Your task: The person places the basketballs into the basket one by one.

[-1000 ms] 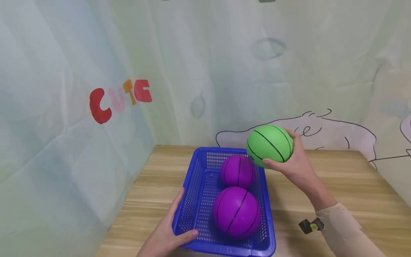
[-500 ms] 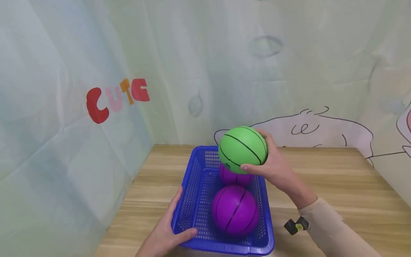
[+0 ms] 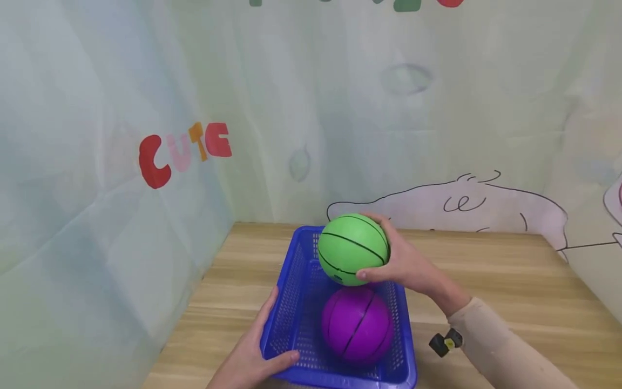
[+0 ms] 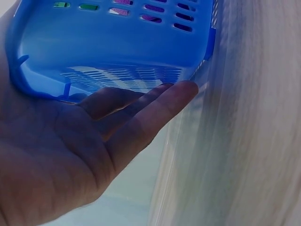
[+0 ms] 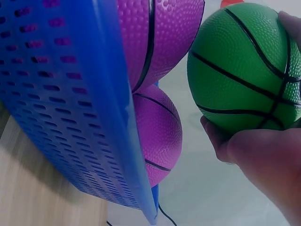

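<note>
My right hand (image 3: 413,267) holds a green mini basketball (image 3: 351,249), thumb in front and fingers behind its right side. The ball is over the far part of a blue plastic basket (image 3: 409,329). In the right wrist view the green basketball (image 5: 237,70) is apart from the purple ones. A purple basketball (image 3: 357,327) lies in the basket's near right. Another purple basketball (image 5: 162,134) lies behind it, mostly hidden in the head view by the green one. My left hand (image 3: 248,354) holds the basket's near left corner, thumb over the rim, fingers along the outside.
The basket stands on a wood-grain table (image 3: 491,302). A printed cloth backdrop (image 3: 272,108) rises behind the table and on its left, with "CUTE" lettering (image 3: 155,162). A small black device (image 3: 446,342) is strapped at my right wrist.
My right hand has carried the green basketball leftward from the basket's right rim to over its far part, then slightly lower. My left hand stays at the basket's corner.
</note>
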{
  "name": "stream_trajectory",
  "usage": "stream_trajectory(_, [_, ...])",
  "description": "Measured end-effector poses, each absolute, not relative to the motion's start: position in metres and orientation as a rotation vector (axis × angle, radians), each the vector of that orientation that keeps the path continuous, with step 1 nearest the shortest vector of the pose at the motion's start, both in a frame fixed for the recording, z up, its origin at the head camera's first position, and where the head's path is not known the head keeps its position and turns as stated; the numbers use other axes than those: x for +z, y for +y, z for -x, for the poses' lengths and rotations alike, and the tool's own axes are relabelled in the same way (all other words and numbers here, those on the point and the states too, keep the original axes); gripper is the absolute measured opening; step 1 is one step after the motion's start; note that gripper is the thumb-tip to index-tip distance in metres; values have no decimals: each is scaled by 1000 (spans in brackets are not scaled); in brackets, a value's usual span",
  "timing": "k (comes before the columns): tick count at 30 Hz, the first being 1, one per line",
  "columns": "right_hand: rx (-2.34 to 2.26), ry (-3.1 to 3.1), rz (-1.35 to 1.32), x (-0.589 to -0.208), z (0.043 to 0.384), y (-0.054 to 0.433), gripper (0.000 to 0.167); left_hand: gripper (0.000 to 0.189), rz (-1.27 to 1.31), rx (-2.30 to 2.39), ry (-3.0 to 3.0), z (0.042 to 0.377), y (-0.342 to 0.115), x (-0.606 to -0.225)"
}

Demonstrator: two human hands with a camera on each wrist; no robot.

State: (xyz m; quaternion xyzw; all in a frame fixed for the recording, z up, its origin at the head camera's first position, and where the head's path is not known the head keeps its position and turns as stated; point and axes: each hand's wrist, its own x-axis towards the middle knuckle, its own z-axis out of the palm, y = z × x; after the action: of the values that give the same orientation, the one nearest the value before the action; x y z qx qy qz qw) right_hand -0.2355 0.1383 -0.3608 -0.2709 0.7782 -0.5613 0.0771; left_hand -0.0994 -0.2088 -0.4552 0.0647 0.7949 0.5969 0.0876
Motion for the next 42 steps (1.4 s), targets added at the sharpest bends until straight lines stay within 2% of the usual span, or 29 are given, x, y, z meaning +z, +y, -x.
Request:
stream_trajectory(14, [-1503, 2384, 912, -345, 255, 119, 110, 125, -310, 1720, 2528, 112, -212, -448])
stream_trajectory(25, [-1460, 2402, 858, -339, 253, 110, 113, 124, -378, 1810, 2398, 107, -213, -457])
stream_trajectory(32, [-1402, 2410, 850, -344, 252, 105, 117, 126, -272, 1842, 2345, 102, -211, -459])
stream_trajectory(42, [-1415, 2414, 800, -350, 250, 100, 118, 123, -268, 1909, 2208, 100, -212, -459])
